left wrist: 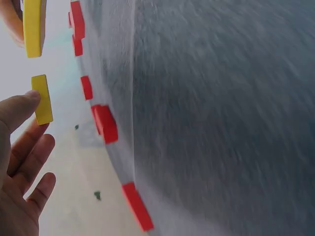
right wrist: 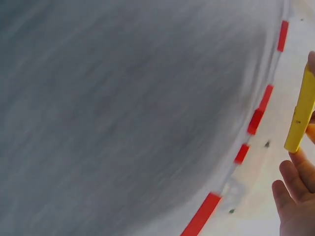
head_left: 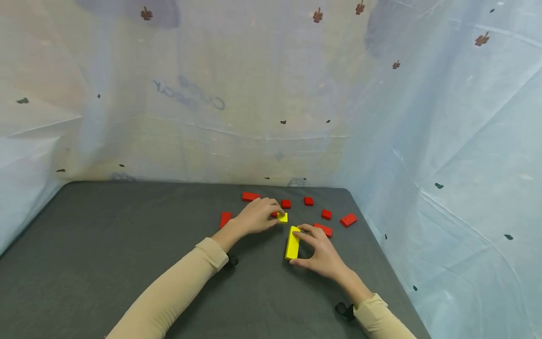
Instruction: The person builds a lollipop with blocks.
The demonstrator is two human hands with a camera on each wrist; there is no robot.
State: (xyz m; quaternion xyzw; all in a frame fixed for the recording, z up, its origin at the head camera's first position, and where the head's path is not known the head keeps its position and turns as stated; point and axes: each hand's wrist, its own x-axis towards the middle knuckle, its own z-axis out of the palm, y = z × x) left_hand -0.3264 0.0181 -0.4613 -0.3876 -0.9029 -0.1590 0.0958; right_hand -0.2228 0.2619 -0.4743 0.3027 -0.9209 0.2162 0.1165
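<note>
I see the long yellow rectangular block and right hand cropped by the right-wrist view's edge, the grey tabletop blurred. In my head view, the left hand partly hides what seems a small red block.

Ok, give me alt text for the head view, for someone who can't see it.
A person's left hand pinches a small yellow block and the right hand grips a longer yellow block over a dark gray table. Red blocks lie scattered on the table near the hands, and pale sheeting hangs behind.
</note>
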